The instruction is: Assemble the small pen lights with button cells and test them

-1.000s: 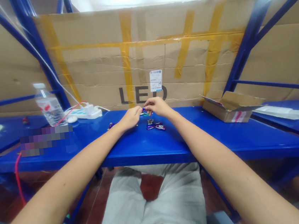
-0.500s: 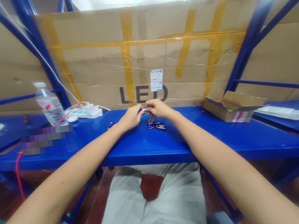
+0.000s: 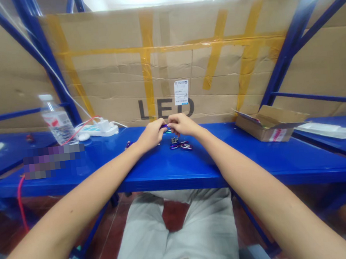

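Note:
Above the table my left hand (image 3: 154,133) is closed on a small purple carabiner (image 3: 164,126), most of it hidden by the fingers. My right hand (image 3: 182,125) meets it there, thumb and fingers pinched at the carabiner's right end; any small part between those fingertips is too little to make out. Just below the hands lie several shiny carabiners (image 3: 186,146) in purple, red and silver. A small heap of metal pieces (image 3: 174,140) touches them. Something green (image 3: 168,131) shows behind the fingers. By my left wrist lies another purple piece (image 3: 128,144), partly covered.
The blue table (image 3: 171,169) spans the view. An open cardboard box (image 3: 271,123) stands right, beside a white packet (image 3: 327,129). At left are a water bottle (image 3: 57,121) and a white power strip (image 3: 103,130) with cables. A large cardboard sheet (image 3: 115,78) closes the back.
Both hands stay almost in place. The purple carabiner has turned slightly between the fingers, and its pale shine at the right end is less visible. The pile lies as before.

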{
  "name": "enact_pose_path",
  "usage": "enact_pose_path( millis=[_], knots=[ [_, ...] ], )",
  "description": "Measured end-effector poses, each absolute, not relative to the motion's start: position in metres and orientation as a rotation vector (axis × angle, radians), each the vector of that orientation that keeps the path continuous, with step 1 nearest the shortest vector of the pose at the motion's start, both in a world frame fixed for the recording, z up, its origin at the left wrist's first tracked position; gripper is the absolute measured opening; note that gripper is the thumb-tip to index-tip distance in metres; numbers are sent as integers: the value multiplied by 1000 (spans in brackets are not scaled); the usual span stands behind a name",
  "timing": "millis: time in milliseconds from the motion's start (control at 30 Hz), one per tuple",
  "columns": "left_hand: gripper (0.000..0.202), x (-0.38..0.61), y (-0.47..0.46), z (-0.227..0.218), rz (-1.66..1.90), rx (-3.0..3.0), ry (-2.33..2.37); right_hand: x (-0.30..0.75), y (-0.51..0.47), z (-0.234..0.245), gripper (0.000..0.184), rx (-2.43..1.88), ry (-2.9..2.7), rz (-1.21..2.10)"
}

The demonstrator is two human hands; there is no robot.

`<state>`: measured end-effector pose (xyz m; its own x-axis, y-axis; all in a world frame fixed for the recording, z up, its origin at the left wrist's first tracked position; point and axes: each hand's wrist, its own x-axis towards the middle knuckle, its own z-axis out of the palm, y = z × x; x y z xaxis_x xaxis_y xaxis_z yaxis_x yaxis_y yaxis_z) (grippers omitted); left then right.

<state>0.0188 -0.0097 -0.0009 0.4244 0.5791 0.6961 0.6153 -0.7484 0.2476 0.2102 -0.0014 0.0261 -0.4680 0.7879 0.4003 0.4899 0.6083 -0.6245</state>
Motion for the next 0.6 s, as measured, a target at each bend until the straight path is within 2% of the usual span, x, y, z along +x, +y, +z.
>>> enact_pose_path(
  millis=[300,600],
  knots=[
    [26,28,-2,0,-1194,-2534,-1150,211,4,27,15,-966,-2103,580],
    [5,18,-10,-2,-1121,-2557,-1195,209,3,24,20,-992,-2108,648]
  ],
)
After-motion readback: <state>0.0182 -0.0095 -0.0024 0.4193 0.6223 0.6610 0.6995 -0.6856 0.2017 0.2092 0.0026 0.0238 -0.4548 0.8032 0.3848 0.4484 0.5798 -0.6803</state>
